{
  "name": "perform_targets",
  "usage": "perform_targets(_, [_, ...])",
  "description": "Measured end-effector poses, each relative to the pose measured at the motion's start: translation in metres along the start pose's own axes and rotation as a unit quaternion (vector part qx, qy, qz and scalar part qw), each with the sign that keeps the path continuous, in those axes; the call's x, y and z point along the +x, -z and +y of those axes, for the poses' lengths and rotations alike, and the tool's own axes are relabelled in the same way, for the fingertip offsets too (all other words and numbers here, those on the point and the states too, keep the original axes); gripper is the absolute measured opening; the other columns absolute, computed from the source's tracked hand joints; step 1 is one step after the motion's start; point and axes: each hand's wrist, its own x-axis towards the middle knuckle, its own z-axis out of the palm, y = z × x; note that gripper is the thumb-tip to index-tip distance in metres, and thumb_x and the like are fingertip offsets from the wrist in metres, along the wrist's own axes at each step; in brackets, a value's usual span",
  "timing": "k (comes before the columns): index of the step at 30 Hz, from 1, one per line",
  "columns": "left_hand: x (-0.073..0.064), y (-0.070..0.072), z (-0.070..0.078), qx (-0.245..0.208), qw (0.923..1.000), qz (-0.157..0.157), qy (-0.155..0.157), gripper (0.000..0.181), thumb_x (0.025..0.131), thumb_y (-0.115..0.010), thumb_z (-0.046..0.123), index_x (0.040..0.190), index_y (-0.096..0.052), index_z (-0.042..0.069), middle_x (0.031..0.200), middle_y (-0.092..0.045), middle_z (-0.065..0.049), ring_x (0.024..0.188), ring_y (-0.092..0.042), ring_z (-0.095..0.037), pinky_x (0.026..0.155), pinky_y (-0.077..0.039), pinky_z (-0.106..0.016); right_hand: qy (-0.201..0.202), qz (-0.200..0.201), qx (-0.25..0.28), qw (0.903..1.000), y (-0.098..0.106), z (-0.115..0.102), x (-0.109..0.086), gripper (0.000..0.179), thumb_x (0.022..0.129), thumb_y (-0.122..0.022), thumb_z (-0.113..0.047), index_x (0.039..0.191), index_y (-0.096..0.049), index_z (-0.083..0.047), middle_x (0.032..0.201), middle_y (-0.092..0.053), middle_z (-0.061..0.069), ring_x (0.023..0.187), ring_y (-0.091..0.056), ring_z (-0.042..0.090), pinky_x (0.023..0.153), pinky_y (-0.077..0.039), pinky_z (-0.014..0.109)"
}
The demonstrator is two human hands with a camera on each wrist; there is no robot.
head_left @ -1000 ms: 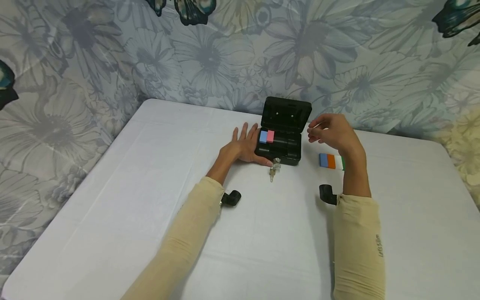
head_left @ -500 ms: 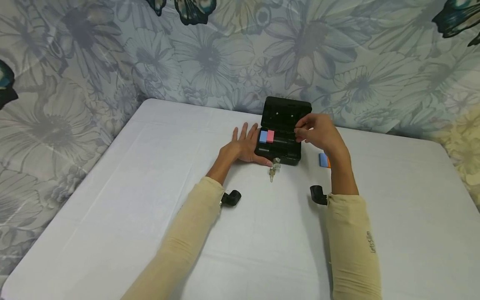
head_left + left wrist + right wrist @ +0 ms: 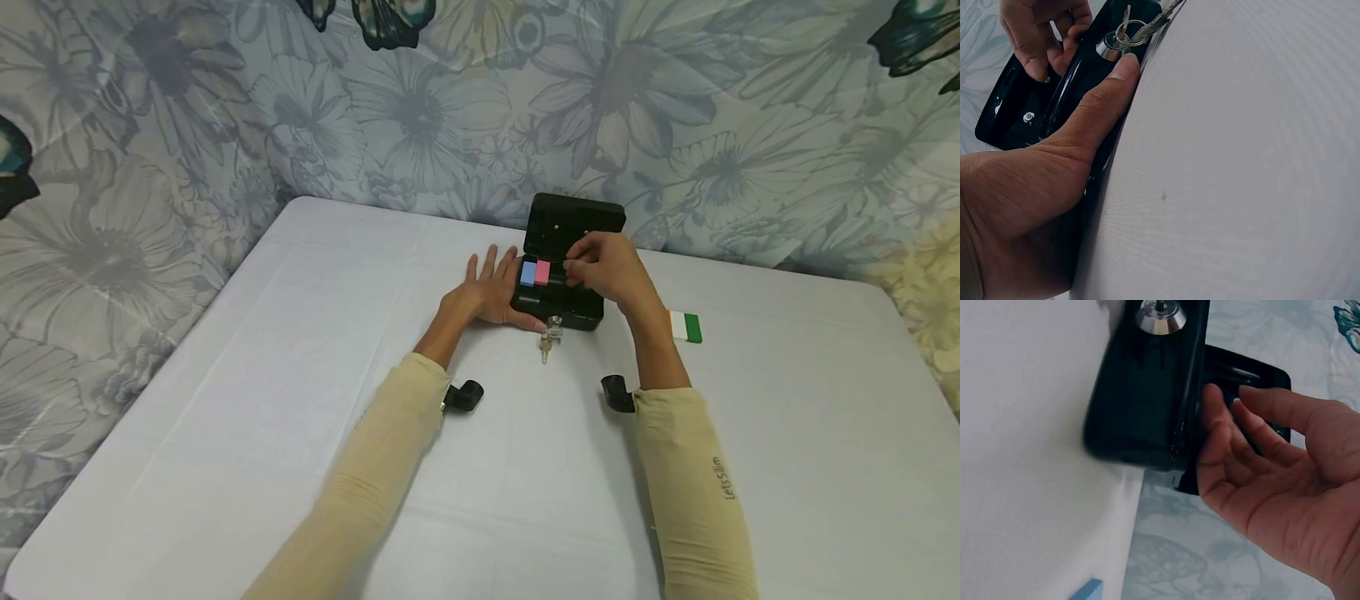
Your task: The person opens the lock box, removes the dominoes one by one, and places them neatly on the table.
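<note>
Black box (image 3: 558,298) stands open; the right sleeve (image 3: 693,500) reads "LetsSlim".

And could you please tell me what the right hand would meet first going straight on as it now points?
The right hand would likely meet the pink block in the open black box, though it may pass above; depth is unclear.

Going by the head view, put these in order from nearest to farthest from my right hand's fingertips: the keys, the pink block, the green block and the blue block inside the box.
Starting from your right hand:
1. Pink block, in the box.
2. Blue block, just left of it.
3. Keys, at the box's front.
4. Green block, on the table, right.
</note>
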Motion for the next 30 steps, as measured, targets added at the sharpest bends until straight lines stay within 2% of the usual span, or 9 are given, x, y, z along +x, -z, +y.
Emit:
perform_targets(10, [-0.004, 0.003, 0.002, 0.002, 1.0, -0.003, -0.001, 0.127, 0.089, -0.061, 0.078, 0.167, 0.016, 0.013, 0.175, 0.026, -0.002, 0.162, 0.029, -0.029, 0.132, 0.015, -0.054, -0.021, -0.008, -0.013, 0.9997, -0.01, -0.003, 0.005, 0.023, 0.102, -0.064, -0.008, 0.119, -0.067, 0.006, 0.104, -0.074, 0.024, 0.09, -0.075, 0.033, 0.072, -0.052, 0.022])
perform_targets(15, [-0.008, 0.005, 0.002, 0.001, 1.0, 0.004, -0.006, 0.126, 0.089, -0.061, 0.077, 0.168, 0.014, 0.012, 0.176, 0.023, -0.003, 0.162, 0.027, -0.031, 0.132, 0.013, -0.055, -0.026, -0.008, -0.017, 0.9995, -0.017, -0.003, 0.008, 0.023, 0.101, -0.062, -0.004, 0.121, -0.066, 0.007, 0.104, -0.074, 0.025, 0.096, -0.075, 0.037, 0.088, -0.058, 0.04])
perform_targets(19, [-0.008, 0.004, 0.003, -0.004, 1.0, 0.002, -0.004, 0.126, 0.089, -0.061, 0.077, 0.168, 0.014, 0.013, 0.176, 0.024, -0.003, 0.162, 0.027, -0.03, 0.132, 0.013, -0.055, -0.033, -0.01, -0.025, 0.9991, -0.021, -0.005, 0.009, 0.025, 0.101, -0.063, -0.003, 0.124, -0.065, 0.007, 0.108, -0.074, 0.027, 0.1, -0.074, 0.04, 0.102, -0.056, 0.052])
perform_targets(30, [-0.001, 0.002, 0.003, 0.005, 1.0, -0.005, 0.004, 0.129, 0.087, -0.063, 0.079, 0.168, 0.015, 0.015, 0.175, 0.026, -0.001, 0.161, 0.029, -0.029, 0.132, 0.014, -0.055, -0.052, -0.004, -0.049, 0.9974, -0.03, -0.006, 0.011, 0.026, 0.101, -0.064, -0.005, 0.126, -0.066, 0.004, 0.112, -0.073, 0.028, 0.101, -0.072, 0.038, 0.105, -0.056, 0.052])
